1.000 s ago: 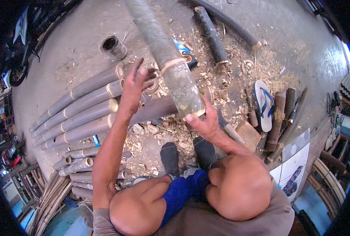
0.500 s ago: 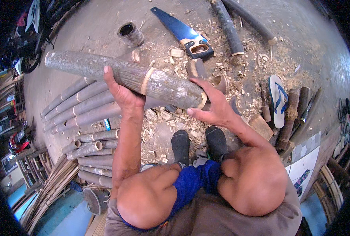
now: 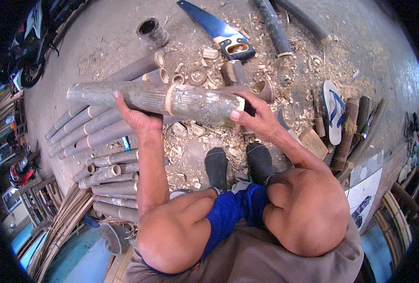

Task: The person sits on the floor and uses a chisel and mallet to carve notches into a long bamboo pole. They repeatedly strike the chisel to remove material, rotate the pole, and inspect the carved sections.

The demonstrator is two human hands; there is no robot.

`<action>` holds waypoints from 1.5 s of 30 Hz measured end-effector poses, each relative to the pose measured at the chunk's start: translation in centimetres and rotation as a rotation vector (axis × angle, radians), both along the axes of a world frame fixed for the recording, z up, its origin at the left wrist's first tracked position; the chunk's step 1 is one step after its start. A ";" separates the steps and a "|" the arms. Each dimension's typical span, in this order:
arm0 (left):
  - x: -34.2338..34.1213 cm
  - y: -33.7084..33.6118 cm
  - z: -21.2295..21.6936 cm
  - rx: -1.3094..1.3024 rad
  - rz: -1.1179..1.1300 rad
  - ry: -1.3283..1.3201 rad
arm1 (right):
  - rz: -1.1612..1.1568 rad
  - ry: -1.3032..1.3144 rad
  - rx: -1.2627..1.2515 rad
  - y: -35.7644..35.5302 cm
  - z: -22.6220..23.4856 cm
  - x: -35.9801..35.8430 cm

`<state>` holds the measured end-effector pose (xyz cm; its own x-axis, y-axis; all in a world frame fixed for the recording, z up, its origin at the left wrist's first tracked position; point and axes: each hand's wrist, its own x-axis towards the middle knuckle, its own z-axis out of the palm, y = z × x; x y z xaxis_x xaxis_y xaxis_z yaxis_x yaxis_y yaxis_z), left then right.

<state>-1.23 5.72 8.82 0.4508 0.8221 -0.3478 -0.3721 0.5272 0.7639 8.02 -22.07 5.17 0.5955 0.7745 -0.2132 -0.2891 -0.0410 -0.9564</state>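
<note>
A thick grey-brown bamboo tube [image 3: 139, 96] lies crosswise in front of me, held off the floor in both hands. My left hand [image 3: 141, 120] supports it from below left of the pale node ring, thumb up along the near side. My right hand [image 3: 259, 120] grips the right end, where the rim has a pale, notched cut; its fingers are partly hidden behind the end. Beneath and behind the tube lie shorter cut bamboo pieces [image 3: 233, 73] and pale wood chips [image 3: 197, 75].
A blue-bladed handsaw [image 3: 219, 35] lies ahead, right of a dark-mouthed round container [image 3: 153, 34]. Bamboo poles [image 3: 89, 134] are spread at left, with shorter lengths [image 3: 108, 177] stacked nearer. At right are a white-and-blue flip-flop [image 3: 333, 113] and more bamboo [image 3: 348, 127].
Both hands have tilted the bamboo tube closer to level, its left end lowered and shifted slightly right. Short bamboo pieces behind it now show more.
</note>
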 end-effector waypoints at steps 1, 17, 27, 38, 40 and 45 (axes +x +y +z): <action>-0.3 0.1 -0.4 -0.001 0.018 0.012 | -0.018 0.110 -0.006 0.0 0.2 -0.4; -0.8 -0.4 -2.5 -0.054 -0.012 0.103 | -0.061 0.488 -0.129 -2.3 -1.9 -1.3; -0.2 -0.8 -3.7 -0.062 -0.076 0.112 | 0.098 0.615 -0.079 -4.1 -3.8 -1.6; -1.2 -1.4 -6.5 -0.112 -0.169 0.085 | 0.501 0.004 -0.410 -2.2 -1.7 -2.2; -1.3 -2.0 -6.9 -0.110 -0.165 0.094 | 0.475 0.014 -0.438 -2.8 -2.5 -2.7; -3.0 -0.3 -6.9 -0.228 -0.102 0.084 | 0.373 0.039 -0.420 -2.3 -1.5 -0.4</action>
